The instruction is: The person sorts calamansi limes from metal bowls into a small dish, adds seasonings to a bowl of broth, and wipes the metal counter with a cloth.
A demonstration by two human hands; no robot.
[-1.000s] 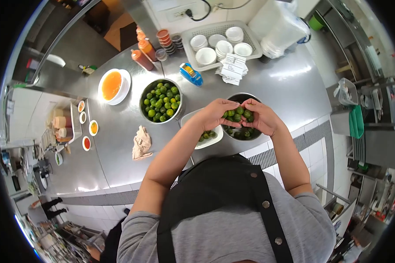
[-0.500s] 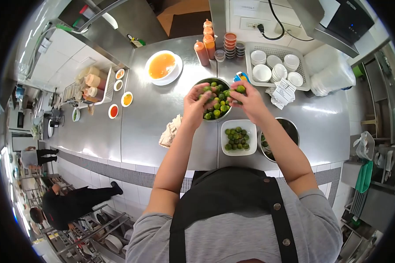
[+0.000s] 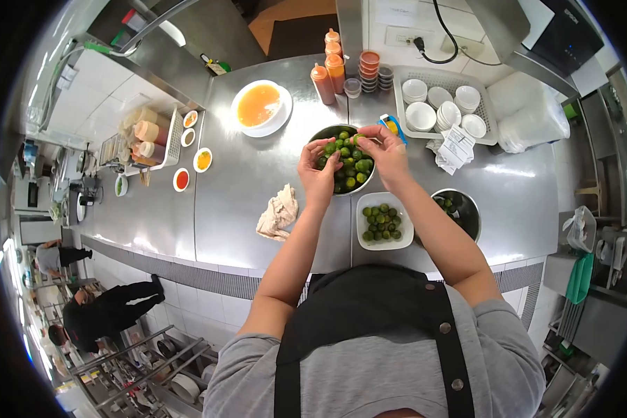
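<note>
A steel bowl (image 3: 366, 182) full of small green limes (image 3: 350, 182) sits on the counter in front of me. My left hand (image 3: 318, 173) is over its left side, fingers and thumb curled around a lime. At the right rim, my right hand (image 3: 388, 159) pinches another lime between thumb and fingertips. Nearer to me, a white square dish (image 3: 363, 244) contains several limes. A second steel bowl (image 3: 475, 221), partly behind my right forearm, also has limes in it. Left of my left forearm lies a crumpled cloth (image 3: 277, 213).
Sauce bottles (image 3: 322, 85) and stacked sauce cups (image 3: 369, 66) stand at the back. A plate with an orange liquid bowl (image 3: 259, 104) is at left. White dishes fill a perforated tray (image 3: 493, 111); paper slips (image 3: 457, 148) hang over its front. A person in black (image 3: 104, 317) stands far left.
My right hand has lowered a lime toward the bowl and moved closer to my left hand. The view has shifted slightly. The person in black has changed leg position.
</note>
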